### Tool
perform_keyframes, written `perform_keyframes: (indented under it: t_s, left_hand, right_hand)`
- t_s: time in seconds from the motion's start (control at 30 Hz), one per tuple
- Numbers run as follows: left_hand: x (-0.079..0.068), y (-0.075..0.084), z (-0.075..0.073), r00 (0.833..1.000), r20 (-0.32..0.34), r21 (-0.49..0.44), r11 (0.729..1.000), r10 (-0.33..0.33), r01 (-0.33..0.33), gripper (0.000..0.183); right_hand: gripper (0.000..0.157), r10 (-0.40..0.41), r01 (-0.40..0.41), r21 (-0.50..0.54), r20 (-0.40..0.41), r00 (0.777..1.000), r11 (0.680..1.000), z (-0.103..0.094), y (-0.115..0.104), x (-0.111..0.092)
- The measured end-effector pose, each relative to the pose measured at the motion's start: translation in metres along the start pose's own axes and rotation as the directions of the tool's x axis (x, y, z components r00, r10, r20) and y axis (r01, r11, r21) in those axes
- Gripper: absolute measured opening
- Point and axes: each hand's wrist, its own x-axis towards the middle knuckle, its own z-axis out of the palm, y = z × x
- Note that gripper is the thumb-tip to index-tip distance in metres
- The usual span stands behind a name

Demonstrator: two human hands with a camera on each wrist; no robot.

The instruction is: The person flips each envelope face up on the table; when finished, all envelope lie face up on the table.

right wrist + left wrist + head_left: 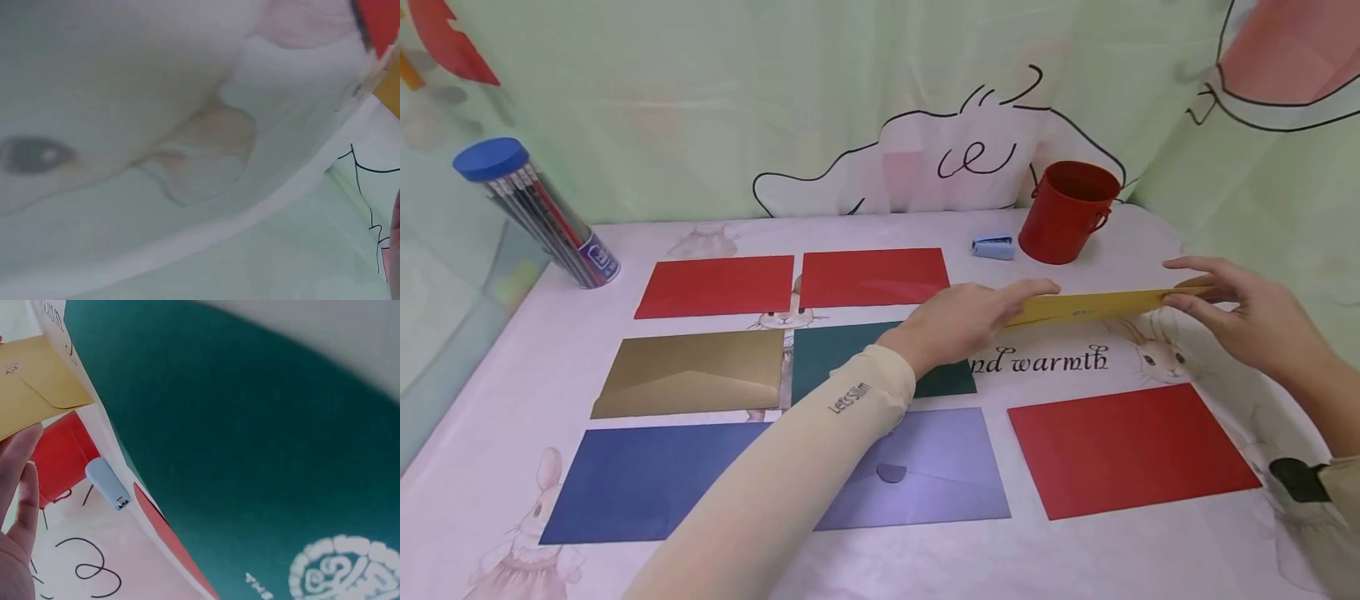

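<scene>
A yellow envelope [1093, 306] is held tilted above the right of the table, seen nearly edge-on in the head view. My left hand [951, 327] grips its left end, reaching across a dark green envelope [820, 358]. At the other end, my right hand [1247, 312] pinches it between thumb and fingers. The left wrist view shows the flap side of the yellow envelope [40, 387] beside the left fingers [22, 469]. Only a corner of it appears in the right wrist view.
Two red envelopes [872, 277] lie at the back, a gold one [688, 375] at left, and blue [647, 483], lilac [940, 467] and red [1135, 450] ones in front. Behind stand a red bucket [1067, 212], a light blue stapler [993, 246] and a pencil tube [542, 217].
</scene>
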Motion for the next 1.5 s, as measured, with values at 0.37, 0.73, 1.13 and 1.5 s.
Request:
perform_keyframes:
  t_s: [0.37, 0.73, 1.13, 1.5]
  left_hand:
    - [0.001, -0.001, 0.002, 0.995, -0.078, -0.128, 0.99, -0.064, 0.054, 0.052]
    - [0.006, -0.001, 0.01, 0.944, -0.05, -0.357, 0.888, -0.327, 0.289, 0.063]
    - [0.014, 0.002, 0.019, 0.878, -0.044, 0.008, 0.878, -0.477, 0.478, 0.061]
    - [0.012, 0.018, 0.023, 0.923, -0.061, 0.315, 0.87, -0.381, 0.38, 0.045]
  right_hand:
    - [0.067, 0.111, -0.106, 0.122, -0.034, 0.993, 0.987, 0.004, -0.005, 0.004]
    - [0.048, 0.126, -0.125, 0.23, 0.007, 0.992, 0.965, 0.011, -0.008, 0.013]
    - [0.061, 0.163, -0.17, 0.023, 0.188, 0.969, 0.985, 0.022, -0.014, 0.026]
    - [0.054, 0.129, -0.109, -0.082, 0.301, 0.945, 0.991, 0.025, -0.022, 0.03]
